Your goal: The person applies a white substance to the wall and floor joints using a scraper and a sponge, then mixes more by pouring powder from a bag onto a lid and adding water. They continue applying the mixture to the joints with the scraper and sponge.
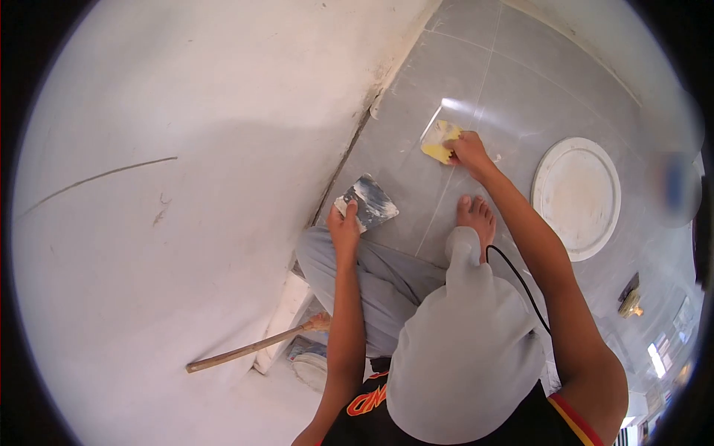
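My left hand [344, 230] grips the near edge of a square dark grey putty board [377, 202], its face smeared with white putty, held above my bent knee beside the wall. Farther forward and to the right, my right hand [469, 151] is closed around the edge of a yellow putty spreader [440, 142]. Whitish putty coats part of the spreader's flat face. It is held low over the grey tiled floor [416, 97], apart from the board.
A white wall [186, 97] rises along my left. On the tiles at right lies a round white bucket lid [577, 198], with a putty-stained scraper [631, 299] farther back. A wooden stick [245, 350] leans near the wall at lower left.
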`<state>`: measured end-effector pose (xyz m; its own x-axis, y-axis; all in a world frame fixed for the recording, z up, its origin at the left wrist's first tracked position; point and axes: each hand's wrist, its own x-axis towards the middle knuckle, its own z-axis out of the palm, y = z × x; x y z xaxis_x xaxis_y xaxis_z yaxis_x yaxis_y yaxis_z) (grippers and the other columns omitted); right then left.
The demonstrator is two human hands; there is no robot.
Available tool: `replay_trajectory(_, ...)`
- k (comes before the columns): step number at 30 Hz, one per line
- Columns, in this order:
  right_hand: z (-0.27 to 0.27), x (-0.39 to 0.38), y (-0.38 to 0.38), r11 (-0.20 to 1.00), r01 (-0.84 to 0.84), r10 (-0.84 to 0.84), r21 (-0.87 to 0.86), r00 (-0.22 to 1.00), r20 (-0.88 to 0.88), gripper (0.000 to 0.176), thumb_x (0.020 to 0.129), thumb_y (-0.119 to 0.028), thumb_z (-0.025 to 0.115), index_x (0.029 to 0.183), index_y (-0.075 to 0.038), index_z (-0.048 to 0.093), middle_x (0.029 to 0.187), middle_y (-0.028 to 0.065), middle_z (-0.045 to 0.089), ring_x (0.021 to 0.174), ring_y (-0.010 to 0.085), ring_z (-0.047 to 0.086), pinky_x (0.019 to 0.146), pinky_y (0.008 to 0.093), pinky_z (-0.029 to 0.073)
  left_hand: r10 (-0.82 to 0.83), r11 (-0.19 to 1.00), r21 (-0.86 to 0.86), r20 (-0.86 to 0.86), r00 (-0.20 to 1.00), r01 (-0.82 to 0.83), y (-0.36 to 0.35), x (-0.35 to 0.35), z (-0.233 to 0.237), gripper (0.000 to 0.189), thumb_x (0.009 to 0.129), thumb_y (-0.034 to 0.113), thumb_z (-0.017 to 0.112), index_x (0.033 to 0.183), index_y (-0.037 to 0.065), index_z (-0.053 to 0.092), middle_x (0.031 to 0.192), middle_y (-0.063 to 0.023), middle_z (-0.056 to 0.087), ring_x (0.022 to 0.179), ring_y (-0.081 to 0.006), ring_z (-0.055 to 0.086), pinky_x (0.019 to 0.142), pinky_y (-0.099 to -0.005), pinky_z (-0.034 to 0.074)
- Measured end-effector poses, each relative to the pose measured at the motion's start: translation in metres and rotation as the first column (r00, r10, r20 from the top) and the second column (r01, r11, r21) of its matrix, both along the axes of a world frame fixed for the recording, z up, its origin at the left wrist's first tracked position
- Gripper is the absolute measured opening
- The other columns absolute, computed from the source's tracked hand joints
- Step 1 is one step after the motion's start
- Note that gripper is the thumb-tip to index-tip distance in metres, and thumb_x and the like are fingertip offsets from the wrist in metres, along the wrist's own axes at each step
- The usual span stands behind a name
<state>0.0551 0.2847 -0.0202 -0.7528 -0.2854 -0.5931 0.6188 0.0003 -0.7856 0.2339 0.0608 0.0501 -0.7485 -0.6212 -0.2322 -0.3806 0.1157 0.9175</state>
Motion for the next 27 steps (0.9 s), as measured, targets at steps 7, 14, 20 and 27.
replay_trajectory(7, -0.008, -0.045, -0.106, 0.997, 0.025, -0.011, 0.077, 0.984, -0.177, 0.021, 0.068, -0.004, 0.057, 0.076, 0.015, 0.054, 0.074, 0.0185, 0.059, 0.063, 0.0246, 0.063, 0.047, 0.0326, 0.054, 0.031, 0.99, 0.14, -0.006, 1.0, -0.03, -0.002, -0.003, -0.01, 0.017, 0.084, 0.015, 0.055, 0.091, 0.0, 0.056, 0.083, -0.0004, 0.057, 0.074, -0.0079, 0.05, 0.067, -0.0225, 0.04)
replay_trajectory(14, 0.037, -0.033, -0.073, 0.996, -0.072, 0.078, 0.054, 0.989, -0.125, 0.012, 0.068, -0.003, 0.055, 0.073, 0.008, 0.055, 0.067, 0.0104, 0.055, 0.055, 0.017, 0.056, 0.046, 0.0283, 0.05, 0.095, 0.991, 0.101, -0.03, 0.995, -0.091, -0.002, 0.002, -0.01, 0.015, 0.085, 0.015, 0.054, 0.091, 0.002, 0.057, 0.083, 0.0015, 0.056, 0.073, -0.0071, 0.05, 0.066, -0.0225, 0.04)
replay_trajectory(20, 0.01, 0.015, -0.037, 0.985, -0.09, 0.086, 0.148, 0.996, 0.03, 0.01, 0.072, -0.003, 0.058, 0.076, 0.006, 0.056, 0.066, 0.0071, 0.054, 0.055, 0.0159, 0.055, 0.048, 0.0271, 0.052, 0.09, 0.99, 0.108, -0.012, 0.996, -0.088, -0.005, -0.002, -0.016, 0.013, 0.085, 0.014, 0.054, 0.09, 0.003, 0.057, 0.081, 0.0021, 0.056, 0.074, -0.0064, 0.05, 0.066, -0.0219, 0.04)
replay_trajectory(27, 0.017, -0.008, -0.09, 0.99, -0.102, 0.102, -0.093, 0.995, -0.007, 0.016, 0.077, -0.004, 0.06, 0.086, 0.008, 0.056, 0.081, 0.0106, 0.058, 0.068, 0.0158, 0.059, 0.055, 0.0268, 0.054, 0.284, 0.76, 0.613, -0.013, 0.959, -0.217, -0.003, -0.004, -0.02, 0.015, 0.084, 0.015, 0.053, 0.095, 0.005, 0.056, 0.084, -0.0025, 0.059, 0.073, -0.0125, 0.056, 0.067, -0.0241, 0.044)
